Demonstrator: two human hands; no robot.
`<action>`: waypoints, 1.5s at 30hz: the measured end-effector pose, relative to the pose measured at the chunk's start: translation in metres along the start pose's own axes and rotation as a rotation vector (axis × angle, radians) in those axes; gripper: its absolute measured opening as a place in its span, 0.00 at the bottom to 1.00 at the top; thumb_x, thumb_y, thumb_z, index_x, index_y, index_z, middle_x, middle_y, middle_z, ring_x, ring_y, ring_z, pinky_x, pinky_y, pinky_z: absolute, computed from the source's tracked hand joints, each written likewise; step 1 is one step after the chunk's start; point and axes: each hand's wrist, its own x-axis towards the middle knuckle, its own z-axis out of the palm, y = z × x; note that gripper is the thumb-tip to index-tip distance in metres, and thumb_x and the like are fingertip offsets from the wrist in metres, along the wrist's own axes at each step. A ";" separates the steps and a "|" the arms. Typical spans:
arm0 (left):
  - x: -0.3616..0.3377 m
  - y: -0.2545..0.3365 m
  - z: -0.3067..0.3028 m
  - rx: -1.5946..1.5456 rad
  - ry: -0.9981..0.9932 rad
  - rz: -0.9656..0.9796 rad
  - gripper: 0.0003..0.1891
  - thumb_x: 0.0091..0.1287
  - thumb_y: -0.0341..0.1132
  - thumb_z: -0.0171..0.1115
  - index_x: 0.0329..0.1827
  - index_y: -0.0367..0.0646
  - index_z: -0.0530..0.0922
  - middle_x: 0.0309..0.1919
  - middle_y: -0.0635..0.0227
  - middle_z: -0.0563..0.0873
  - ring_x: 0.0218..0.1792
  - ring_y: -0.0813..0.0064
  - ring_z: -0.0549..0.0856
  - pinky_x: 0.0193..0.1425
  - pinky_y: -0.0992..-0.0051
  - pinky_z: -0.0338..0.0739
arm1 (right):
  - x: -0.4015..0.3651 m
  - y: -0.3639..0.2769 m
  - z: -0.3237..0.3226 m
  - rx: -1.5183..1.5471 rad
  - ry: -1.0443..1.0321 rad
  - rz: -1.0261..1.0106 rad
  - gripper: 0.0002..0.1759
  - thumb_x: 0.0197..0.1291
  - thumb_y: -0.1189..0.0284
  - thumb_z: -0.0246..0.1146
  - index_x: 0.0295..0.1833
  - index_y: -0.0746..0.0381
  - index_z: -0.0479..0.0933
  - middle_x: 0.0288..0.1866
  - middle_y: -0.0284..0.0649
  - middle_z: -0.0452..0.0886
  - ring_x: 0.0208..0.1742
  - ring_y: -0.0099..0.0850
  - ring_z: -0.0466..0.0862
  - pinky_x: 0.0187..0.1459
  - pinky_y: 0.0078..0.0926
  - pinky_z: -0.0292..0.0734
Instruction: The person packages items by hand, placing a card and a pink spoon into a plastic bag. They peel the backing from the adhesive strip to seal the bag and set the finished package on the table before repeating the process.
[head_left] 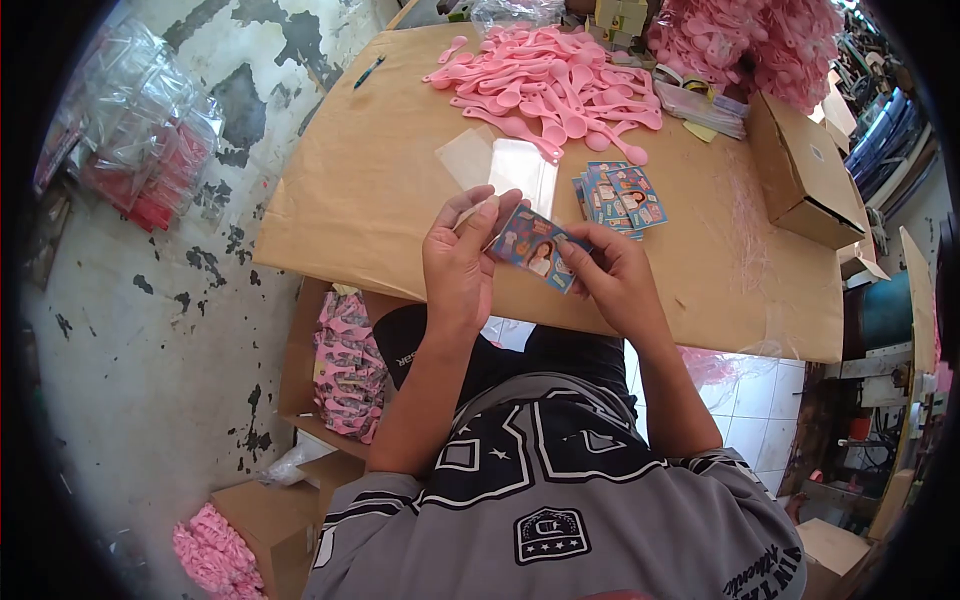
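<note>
A printed blue card [540, 258] with a person's picture is pinched between the thumb and fingers of my right hand [622, 285]. My left hand [462, 255] is closed at the card's left end, on what looks like a clear plastic bag; its edges are hard to make out. Just beyond my hands, more clear plastic bags [527, 170] lie flat on the table. A stack of the same printed cards [630, 197] sits to the right of them. Farther back is a heap of pink plastic measuring spoons [560, 85].
The brown-covered table [340, 190] carries a pen [369, 72], a cardboard box [805, 170] at right and bulging bags of pink spoons [745, 45] behind. Below its left side, an open carton holds packed pink items [350, 365]. Plastic-wrapped bundles [140, 120] are at far left.
</note>
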 end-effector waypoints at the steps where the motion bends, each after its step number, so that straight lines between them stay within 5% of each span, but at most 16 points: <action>1: -0.001 0.000 0.001 0.004 -0.015 -0.001 0.17 0.80 0.29 0.64 0.66 0.33 0.74 0.61 0.44 0.88 0.60 0.61 0.90 0.65 0.64 0.89 | 0.000 -0.002 -0.003 0.010 -0.026 0.030 0.17 0.78 0.70 0.66 0.65 0.68 0.81 0.37 0.33 0.85 0.33 0.18 0.84 0.35 0.18 0.81; 7: 0.002 -0.010 0.001 0.006 -0.039 0.015 0.17 0.80 0.29 0.64 0.66 0.32 0.75 0.58 0.45 0.89 0.57 0.63 0.91 0.61 0.63 0.91 | -0.002 -0.003 -0.001 0.218 0.091 -0.050 0.16 0.75 0.72 0.69 0.62 0.68 0.80 0.39 0.35 0.86 0.37 0.20 0.86 0.39 0.19 0.82; 10: 0.003 -0.007 0.011 0.003 -0.054 0.007 0.18 0.79 0.31 0.67 0.65 0.31 0.76 0.55 0.46 0.91 0.49 0.70 0.93 0.51 0.70 0.92 | -0.001 0.004 -0.002 0.260 0.183 -0.062 0.12 0.74 0.74 0.69 0.56 0.68 0.79 0.42 0.36 0.86 0.39 0.20 0.86 0.41 0.20 0.82; 18: 0.006 -0.014 0.021 0.029 -0.118 -0.083 0.18 0.79 0.32 0.66 0.66 0.32 0.77 0.58 0.48 0.89 0.54 0.68 0.92 0.56 0.67 0.91 | 0.016 0.001 0.026 0.318 0.336 -0.266 0.10 0.76 0.73 0.69 0.55 0.66 0.78 0.42 0.35 0.86 0.39 0.20 0.85 0.42 0.19 0.82; 21: 0.010 -0.011 0.017 0.008 -0.140 -0.060 0.22 0.79 0.32 0.67 0.71 0.32 0.75 0.61 0.48 0.87 0.57 0.69 0.91 0.57 0.69 0.90 | 0.019 0.001 0.034 0.341 0.330 -0.197 0.10 0.77 0.71 0.68 0.53 0.67 0.80 0.43 0.36 0.87 0.40 0.19 0.86 0.43 0.21 0.84; 24: 0.011 -0.006 0.017 0.001 -0.132 -0.028 0.25 0.79 0.29 0.64 0.76 0.35 0.72 0.66 0.47 0.85 0.62 0.67 0.88 0.63 0.67 0.88 | 0.016 -0.004 0.031 0.374 0.089 -0.020 0.12 0.77 0.70 0.68 0.53 0.69 0.81 0.44 0.39 0.88 0.41 0.20 0.87 0.43 0.22 0.87; 28: 0.019 0.004 0.020 -0.206 -0.145 0.034 0.28 0.81 0.26 0.58 0.82 0.43 0.67 0.72 0.45 0.80 0.67 0.61 0.86 0.73 0.60 0.83 | 0.021 -0.002 0.036 0.428 0.111 0.014 0.12 0.74 0.70 0.71 0.50 0.67 0.81 0.39 0.38 0.89 0.36 0.20 0.88 0.35 0.18 0.85; 31: 0.029 0.004 0.020 -0.285 -0.190 0.055 0.27 0.83 0.28 0.55 0.83 0.46 0.65 0.67 0.47 0.83 0.65 0.59 0.86 0.75 0.57 0.81 | 0.024 0.004 0.041 0.385 0.150 0.040 0.11 0.72 0.70 0.73 0.45 0.64 0.79 0.35 0.35 0.87 0.32 0.18 0.85 0.28 0.16 0.80; 40: 0.041 -0.008 0.012 -0.392 -0.231 -0.083 0.21 0.85 0.35 0.56 0.77 0.42 0.69 0.49 0.63 0.86 0.48 0.71 0.89 0.59 0.65 0.88 | 0.042 0.004 0.062 0.256 0.285 -0.042 0.14 0.69 0.72 0.76 0.44 0.60 0.74 0.34 0.28 0.79 0.33 0.14 0.75 0.31 0.17 0.70; 45: 0.057 -0.003 0.004 -0.342 -0.029 -0.114 0.17 0.85 0.39 0.59 0.69 0.41 0.75 0.39 0.70 0.85 0.40 0.77 0.86 0.49 0.69 0.86 | 0.045 -0.015 0.048 -0.498 0.357 -0.420 0.21 0.61 0.77 0.77 0.59 0.63 0.80 0.38 0.32 0.79 0.38 0.23 0.79 0.35 0.22 0.74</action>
